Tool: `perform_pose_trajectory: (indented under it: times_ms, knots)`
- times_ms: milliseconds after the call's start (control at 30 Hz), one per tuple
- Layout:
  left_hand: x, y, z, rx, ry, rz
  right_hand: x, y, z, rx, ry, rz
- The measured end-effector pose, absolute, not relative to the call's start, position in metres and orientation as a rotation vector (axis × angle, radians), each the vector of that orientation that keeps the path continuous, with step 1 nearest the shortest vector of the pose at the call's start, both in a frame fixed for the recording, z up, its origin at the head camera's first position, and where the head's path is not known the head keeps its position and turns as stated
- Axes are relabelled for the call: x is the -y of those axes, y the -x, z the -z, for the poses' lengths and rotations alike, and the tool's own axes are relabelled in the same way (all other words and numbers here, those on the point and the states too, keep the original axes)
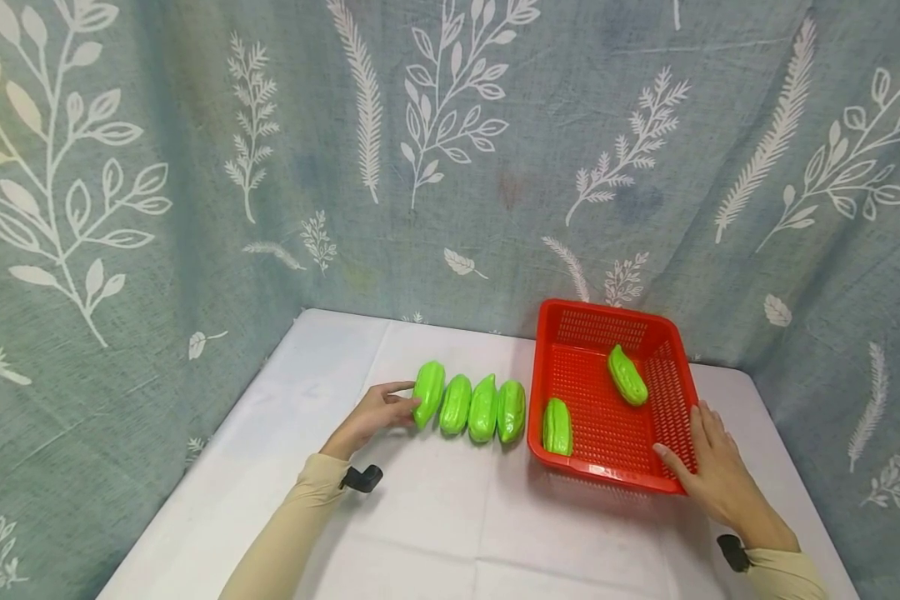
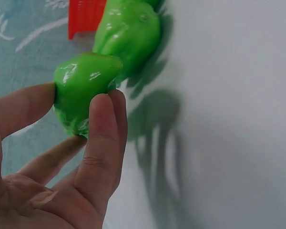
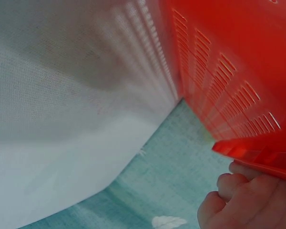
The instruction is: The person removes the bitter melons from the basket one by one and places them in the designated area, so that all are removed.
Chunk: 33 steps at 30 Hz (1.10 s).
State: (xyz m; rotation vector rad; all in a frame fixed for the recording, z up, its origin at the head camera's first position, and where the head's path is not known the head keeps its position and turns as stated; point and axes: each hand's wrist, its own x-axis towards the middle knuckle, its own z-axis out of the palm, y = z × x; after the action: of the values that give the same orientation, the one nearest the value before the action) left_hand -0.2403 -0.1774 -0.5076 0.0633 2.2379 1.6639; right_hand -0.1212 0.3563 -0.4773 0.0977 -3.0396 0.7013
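Note:
My left hand [image 1: 378,414] pinches the leftmost bright green, glossy, ridged oblong vegetable [image 1: 428,392] between thumb and fingers. Its tapered end [image 2: 83,88] fills the grip in the left wrist view. Just right of it, a row of similar green vegetables lies side by side on the white cloth: one [image 1: 456,404], then another with a pointed tip [image 1: 483,410], then a last one [image 1: 511,412] beside the basket. My right hand [image 1: 723,471] holds the right rim of the red plastic basket [image 1: 607,473], thumb over the inner side. In the right wrist view, its fingers [image 3: 229,183] curl under the rim.
Inside the basket lie two more green vegetables, one [image 1: 557,427] at the front left and one [image 1: 627,377] toward the back right. A white-clothed table [image 1: 420,533] bears everything. Grey-green leaf-print curtains [image 1: 495,167] stand behind the table and at both sides.

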Motion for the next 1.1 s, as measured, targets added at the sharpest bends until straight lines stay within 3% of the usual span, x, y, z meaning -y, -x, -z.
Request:
perform_pose_trajectory:
  times_ms: [1100]
  knots:
    - [0.169, 0.241, 0.519, -2.353, 0.017, -1.512, -0.356, 0.123, 0.476, 3.077, -0.062, -0.694]
